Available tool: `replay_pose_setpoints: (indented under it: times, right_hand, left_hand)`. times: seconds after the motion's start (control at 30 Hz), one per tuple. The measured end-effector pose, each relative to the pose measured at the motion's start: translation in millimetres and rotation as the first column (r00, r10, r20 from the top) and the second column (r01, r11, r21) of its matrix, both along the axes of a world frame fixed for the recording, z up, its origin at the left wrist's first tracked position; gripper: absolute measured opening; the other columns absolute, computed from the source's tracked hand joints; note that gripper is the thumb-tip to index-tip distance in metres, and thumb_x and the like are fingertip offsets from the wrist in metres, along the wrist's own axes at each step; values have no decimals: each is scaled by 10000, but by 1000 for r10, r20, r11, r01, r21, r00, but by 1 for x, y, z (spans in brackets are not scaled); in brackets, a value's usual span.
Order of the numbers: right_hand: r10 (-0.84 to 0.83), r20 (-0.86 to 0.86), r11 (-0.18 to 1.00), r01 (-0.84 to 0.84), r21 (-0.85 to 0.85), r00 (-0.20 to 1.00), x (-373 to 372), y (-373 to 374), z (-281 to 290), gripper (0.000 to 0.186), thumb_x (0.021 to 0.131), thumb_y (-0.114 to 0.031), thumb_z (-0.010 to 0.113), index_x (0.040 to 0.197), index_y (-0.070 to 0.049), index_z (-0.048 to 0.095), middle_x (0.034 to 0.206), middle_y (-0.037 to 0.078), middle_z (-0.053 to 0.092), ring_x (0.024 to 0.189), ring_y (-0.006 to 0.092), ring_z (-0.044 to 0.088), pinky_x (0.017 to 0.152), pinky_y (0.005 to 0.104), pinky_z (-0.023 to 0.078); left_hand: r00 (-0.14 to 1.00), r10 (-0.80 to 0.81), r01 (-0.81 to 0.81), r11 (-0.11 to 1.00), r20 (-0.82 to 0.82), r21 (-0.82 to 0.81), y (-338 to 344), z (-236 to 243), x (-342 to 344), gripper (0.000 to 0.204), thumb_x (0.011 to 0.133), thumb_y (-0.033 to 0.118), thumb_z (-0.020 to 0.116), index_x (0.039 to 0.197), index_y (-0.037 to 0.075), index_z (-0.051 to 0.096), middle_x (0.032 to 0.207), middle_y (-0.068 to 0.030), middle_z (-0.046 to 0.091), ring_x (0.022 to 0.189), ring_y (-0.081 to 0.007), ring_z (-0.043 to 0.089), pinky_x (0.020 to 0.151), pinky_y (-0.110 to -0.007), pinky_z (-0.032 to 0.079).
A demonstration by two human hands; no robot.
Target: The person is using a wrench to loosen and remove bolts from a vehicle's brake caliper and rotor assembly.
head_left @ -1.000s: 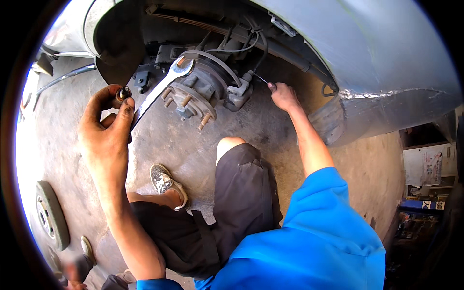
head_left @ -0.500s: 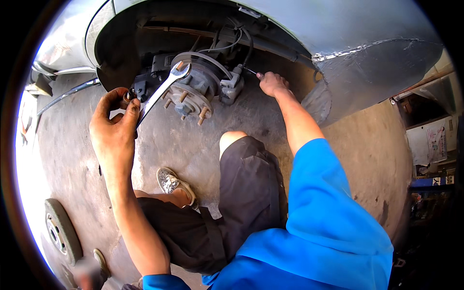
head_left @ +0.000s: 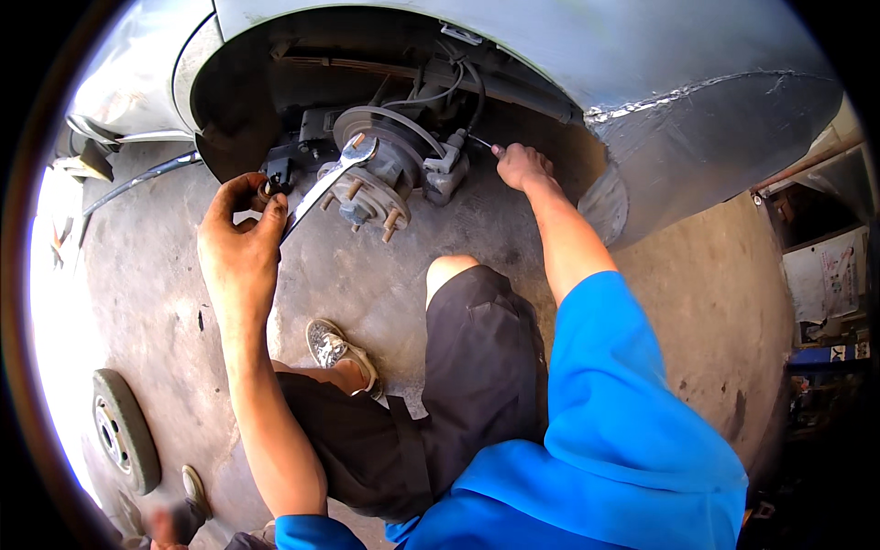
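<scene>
My left hand (head_left: 240,247) is closed around a shiny combination wrench (head_left: 316,191), its open-ended head raised in front of the brake disc (head_left: 353,117). A small dark round part (head_left: 269,190) sits between that hand's thumb and index finger. On the right, my right hand (head_left: 525,167) is closed on a thin metal tool (head_left: 480,140), whose shaft points at the brake caliper (head_left: 447,172). The handle is hidden in my fingers, and I cannot tell whether its tip touches the caliper. Bare studs stick out of the wheel hub (head_left: 374,203).
The car's wheel arch (head_left: 550,73) curves over the brake, with a patched body panel (head_left: 706,147) at right. A wheel (head_left: 126,431) lies on the concrete floor at lower left, near another person's shoe (head_left: 194,486). Shelving (head_left: 825,275) stands far right.
The view has shifted slightly. My left hand has moved a little to the right with the wrench, whose head is now lower against the disc. The right hand keeps its place by the caliper.
</scene>
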State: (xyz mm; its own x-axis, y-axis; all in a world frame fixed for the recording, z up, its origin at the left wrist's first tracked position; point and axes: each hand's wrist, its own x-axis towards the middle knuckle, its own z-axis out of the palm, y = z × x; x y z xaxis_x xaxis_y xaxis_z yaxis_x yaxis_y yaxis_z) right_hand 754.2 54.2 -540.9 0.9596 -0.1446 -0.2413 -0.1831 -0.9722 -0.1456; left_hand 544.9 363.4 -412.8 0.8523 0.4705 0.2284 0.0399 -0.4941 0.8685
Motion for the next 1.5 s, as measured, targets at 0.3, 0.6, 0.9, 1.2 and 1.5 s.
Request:
replay_pose_setpoints:
  times: [0.3,0.6,0.9,1.2,1.5]
  right_hand:
    - [23,55,1000,-23,0,998,3,-2,-3,502,961,-493,399,1118,-99,667,1172,182,628,1156,353,562,951,454,441]
    - [36,75,999,-35,-16,997,1,-7,-7,491,957,-493,407,1093,-107,678,1148,174,641,1136,342,578,934,445,452]
    - [41,94,999,-39,-25,995,-2,-2,-6,526,970,-498,375,1113,-82,663,1149,202,632,1132,379,569,948,479,438]
    - [63,91,997,-60,-41,994,1,-3,-3,493,960,-488,404,1053,-97,689,1095,166,664,1073,348,612,884,449,479]
    - [65,231,997,-72,23,971,-3,-13,-17,478,961,-476,410,1064,-97,681,1113,209,639,1079,378,593,922,475,446]
  left_hand:
    - [1000,3,-2,999,-14,49,-7,0,18,243,816,103,691,1017,-26,646,843,-82,655,743,-117,595,696,-264,500]
    - [999,-31,28,987,13,161,-7,-10,22,261,845,142,685,1059,3,635,829,-43,639,567,-66,524,467,-224,416]
    - [1000,3,-7,987,28,163,-20,-5,12,275,791,112,701,1027,-18,646,833,-93,662,709,-155,609,706,-287,493]
    - [999,27,-22,994,-41,111,-18,-5,12,261,809,100,687,1039,-14,639,859,-82,659,677,-131,590,676,-275,490]
    - [994,-48,54,997,-94,64,-19,-11,18,230,834,49,670,1050,-18,628,873,-54,631,744,-107,574,679,-235,479]
